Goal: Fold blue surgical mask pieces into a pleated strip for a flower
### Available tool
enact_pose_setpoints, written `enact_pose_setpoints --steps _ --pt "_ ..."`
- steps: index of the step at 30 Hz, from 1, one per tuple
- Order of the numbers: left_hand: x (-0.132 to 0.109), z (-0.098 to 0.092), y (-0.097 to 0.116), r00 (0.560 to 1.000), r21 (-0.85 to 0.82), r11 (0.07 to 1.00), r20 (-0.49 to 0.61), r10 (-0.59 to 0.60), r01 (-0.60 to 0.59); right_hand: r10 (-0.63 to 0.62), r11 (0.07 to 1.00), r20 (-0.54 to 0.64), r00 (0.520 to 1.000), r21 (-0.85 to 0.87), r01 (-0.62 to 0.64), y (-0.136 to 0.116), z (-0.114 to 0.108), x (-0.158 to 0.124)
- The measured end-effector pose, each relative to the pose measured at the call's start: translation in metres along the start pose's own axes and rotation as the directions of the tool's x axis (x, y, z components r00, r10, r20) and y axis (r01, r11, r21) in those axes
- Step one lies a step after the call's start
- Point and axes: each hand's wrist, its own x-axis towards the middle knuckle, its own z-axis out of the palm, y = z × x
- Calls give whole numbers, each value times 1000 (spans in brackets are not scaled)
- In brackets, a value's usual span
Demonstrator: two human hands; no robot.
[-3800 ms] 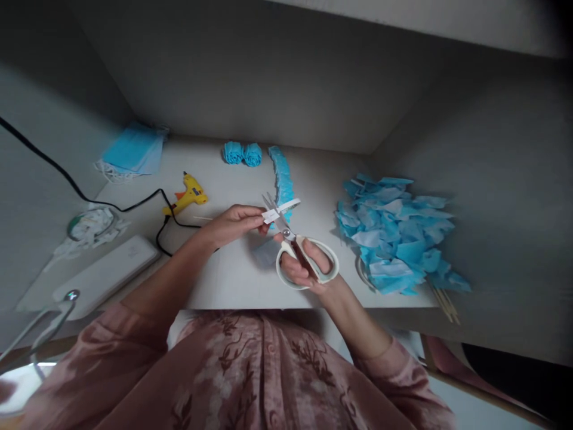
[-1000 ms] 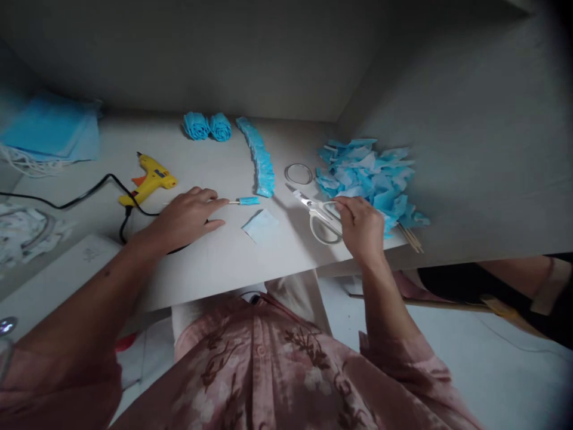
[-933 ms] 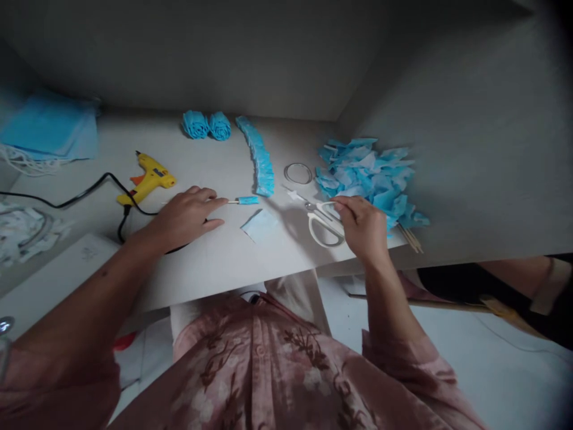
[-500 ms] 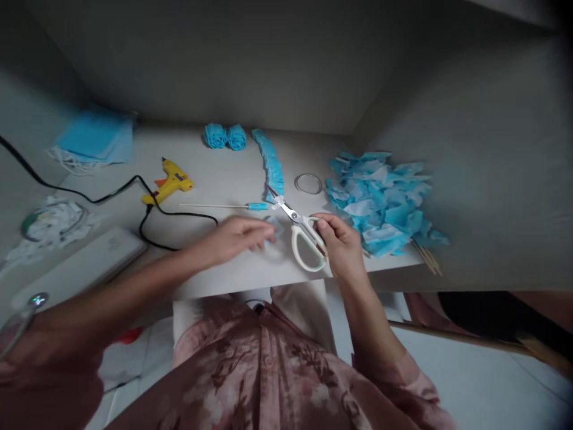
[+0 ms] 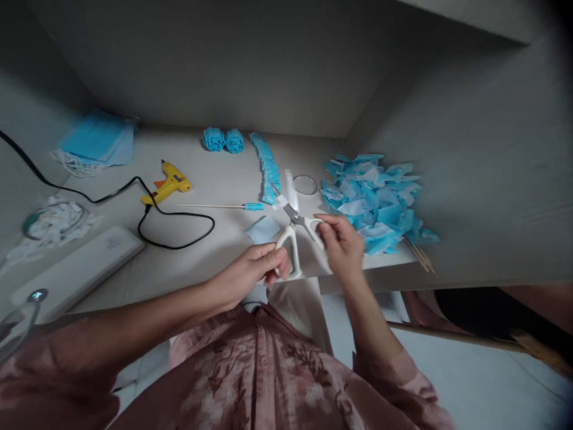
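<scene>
Both hands point(image 5: 259, 263) point(image 5: 344, 245) apart on the scissors point(image 5: 296, 219)

You can't read any lettering in this view. On the white case point(image 5: 74, 275) at the lower left of the frame, you see a faint gray mark point(image 5: 114, 242), too blurred to decipher. The yellow glue gun point(image 5: 165, 189), left of center, shows you a small, dark, illegible label point(image 5: 179, 178).
</scene>
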Motion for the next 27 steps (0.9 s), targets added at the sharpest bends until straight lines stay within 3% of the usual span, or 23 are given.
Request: enact_pose_setpoints --steps 3,8,12,14,17,23,27 --pt "-3 -4 8 999 111 993 5 -32 31 -28 999 46 999 -27 29 8 -5 9" --pt "7 -16 15 997 250 967 -42 69 -56 -11 1000 143 990 -3 11 20 -8 21" --pt "11 -25 15 993 338 941 -110 51 -11 -154 985 47 987 -74 157 8 -18 25" --pt "11 -27 16 993 383 924 -106 49 -4 -319 928 22 947 -193 318 -9 -21 30" --pt "11 -26 19 997 458 889 -74 37 1 -484 803 117 867 -334 493 -39 -20 44" --pt "13 -21 23 997 509 860 -61 42 -5 -549 600 433 715 -391 698 -64 -5 77" --pt "13 -19 24 997 498 867 -66 26 10 -520 604 546 657 -309 735 -66 -3 86"
